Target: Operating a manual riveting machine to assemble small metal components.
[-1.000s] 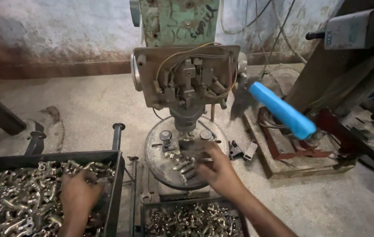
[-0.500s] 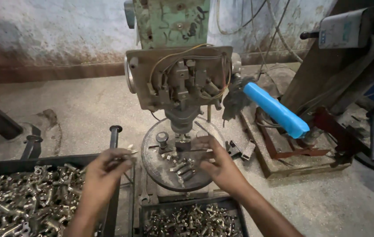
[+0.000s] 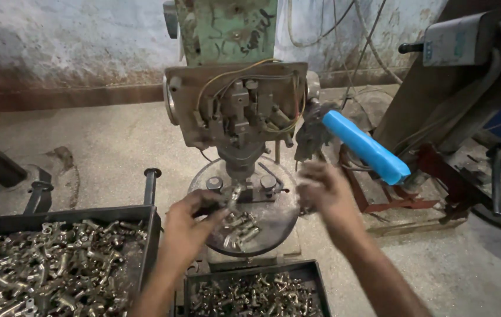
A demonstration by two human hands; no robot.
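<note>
Here the left hand [image 3: 194, 220] pinches a small metal fitting [image 3: 234, 196] at the drill press's round plate [image 3: 280, 223]. The right hand [image 3: 324, 188], blurred, hangs empty and loosely spread near the blue lever [image 3: 365, 147]. Loading seems under way; seating the fitting squarely looks needed next.

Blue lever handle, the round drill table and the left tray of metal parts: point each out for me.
blue lever handle [image 3: 363, 145], head view, middle of the blue grip.
round drill table [image 3: 278, 212], head view, bare right part of the disc.
left tray of metal parts [image 3: 86, 212], head view, dark top rim.

Left hand [image 3: 194, 220] forward, fingers curled — pinching. Right hand [image 3: 324, 188] raised, blurred — fingers loosely spread, forearm extended.
</note>
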